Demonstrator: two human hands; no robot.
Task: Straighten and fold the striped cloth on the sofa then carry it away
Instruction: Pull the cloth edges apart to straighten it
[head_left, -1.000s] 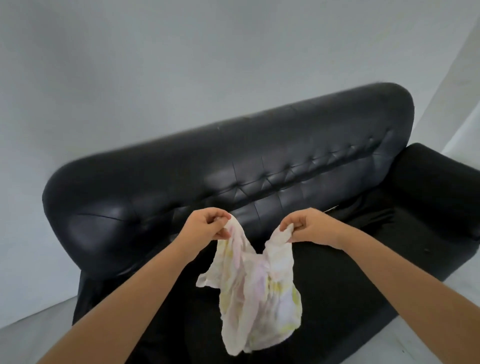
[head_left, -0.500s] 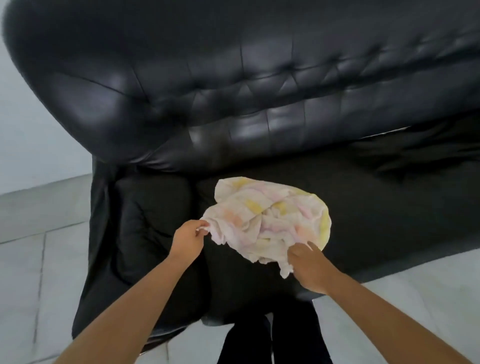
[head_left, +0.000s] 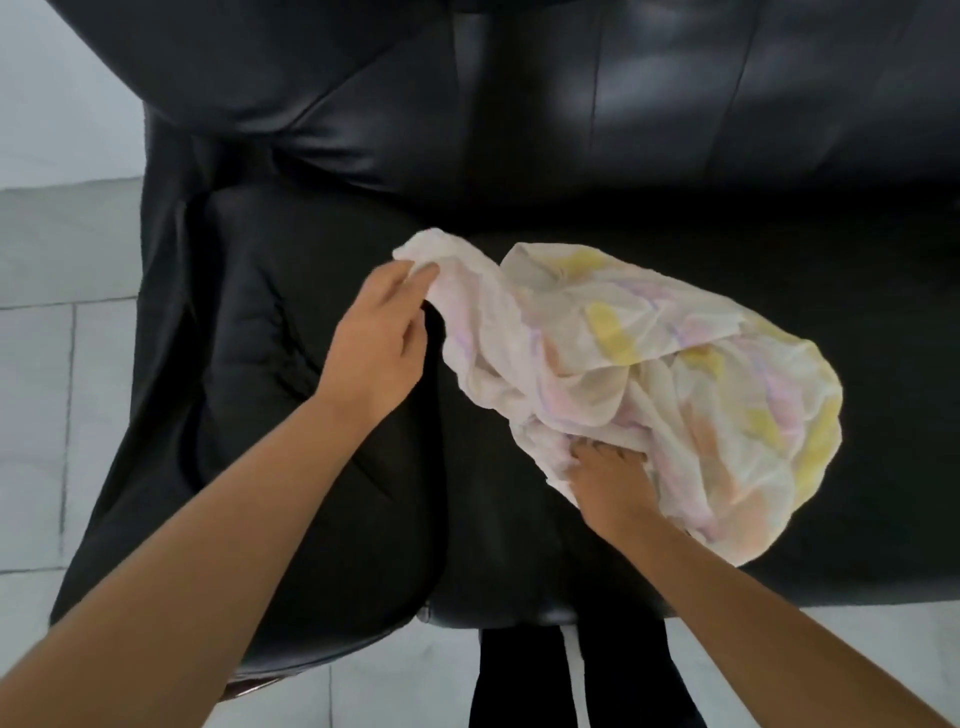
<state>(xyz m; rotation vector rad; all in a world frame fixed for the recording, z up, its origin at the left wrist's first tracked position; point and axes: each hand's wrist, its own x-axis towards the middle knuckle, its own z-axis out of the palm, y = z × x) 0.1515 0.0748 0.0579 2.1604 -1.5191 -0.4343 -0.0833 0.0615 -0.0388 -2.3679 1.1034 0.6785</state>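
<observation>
A thin white cloth (head_left: 670, 379) with faint pink and yellow stripes lies crumpled on the seat of the black leather sofa (head_left: 322, 467). My left hand (head_left: 382, 338) pinches the cloth's far left corner and holds it a little off the seat. My right hand (head_left: 608, 478) sits at the cloth's near edge with its fingertips tucked under or into the fabric; the fingers are partly hidden by it.
The sofa's padded backrest (head_left: 623, 93) rises behind the cloth and its left armrest (head_left: 171, 291) stands beside my left hand. Grey floor tiles (head_left: 57, 364) show on the left. My dark trouser legs (head_left: 545, 675) stand against the sofa's front edge.
The cloth hung in the air between both hands a second ago; it now lies on the seat. My left hand has drawn one corner up and to the left, spreading the cloth.
</observation>
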